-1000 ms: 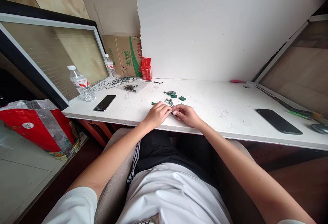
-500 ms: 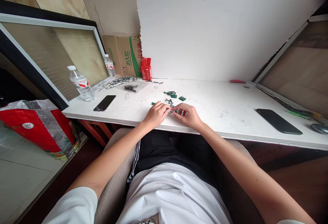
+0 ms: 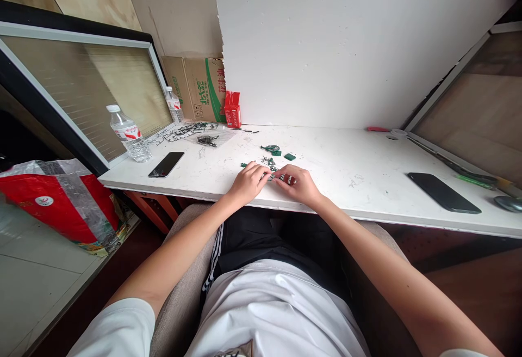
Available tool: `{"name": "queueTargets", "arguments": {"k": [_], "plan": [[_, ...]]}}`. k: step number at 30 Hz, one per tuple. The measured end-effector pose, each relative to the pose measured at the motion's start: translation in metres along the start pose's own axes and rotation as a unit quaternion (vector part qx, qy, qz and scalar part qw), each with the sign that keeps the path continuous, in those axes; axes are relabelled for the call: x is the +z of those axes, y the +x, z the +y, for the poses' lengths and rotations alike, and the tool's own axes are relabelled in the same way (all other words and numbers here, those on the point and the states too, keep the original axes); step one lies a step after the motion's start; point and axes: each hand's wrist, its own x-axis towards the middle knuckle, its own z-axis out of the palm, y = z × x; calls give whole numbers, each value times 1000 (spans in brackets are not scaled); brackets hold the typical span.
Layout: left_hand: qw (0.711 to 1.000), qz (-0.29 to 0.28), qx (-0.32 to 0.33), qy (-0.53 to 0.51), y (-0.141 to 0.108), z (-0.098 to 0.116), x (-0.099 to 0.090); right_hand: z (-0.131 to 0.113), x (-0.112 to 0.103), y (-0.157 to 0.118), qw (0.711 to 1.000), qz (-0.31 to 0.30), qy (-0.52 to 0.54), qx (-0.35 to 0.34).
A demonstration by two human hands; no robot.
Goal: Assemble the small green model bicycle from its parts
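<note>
My left hand (image 3: 249, 181) and my right hand (image 3: 299, 184) meet fingertip to fingertip just above the front of the white table (image 3: 350, 155). Both are closed in a pinch; what sits between the fingertips is small, dark and mostly covered by fingers. Just beyond them lie small dark green plastic pieces (image 3: 269, 162). Farther back rest a round green spoked part (image 3: 269, 148) and a flat green block (image 3: 290, 157). A small green bit (image 3: 243, 165) shows beside my left fingers.
To the left are a black phone (image 3: 166, 164), a water bottle (image 3: 129, 134), dark part frames (image 3: 190, 130) and a plastic bag of dark pieces (image 3: 207, 140). A red box (image 3: 232, 110) stands behind. At right lie another phone (image 3: 443, 192) and a computer mouse (image 3: 508, 203).
Both hands stay nearly in place, fingertips still together. The small thing between them looks slightly turned; the rest of the table is the same.
</note>
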Motion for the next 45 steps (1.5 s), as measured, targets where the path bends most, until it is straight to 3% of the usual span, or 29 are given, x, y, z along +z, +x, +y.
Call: {"name": "queueTargets", "arguments": {"k": [24, 45], "plan": [[1000, 25, -18, -5, -2, 3, 4, 3, 7, -5, 990, 30, -120, -65], [999, 38, -19, 2, -4, 5, 8, -5, 7, -4, 987, 27, -150, -59]]}}
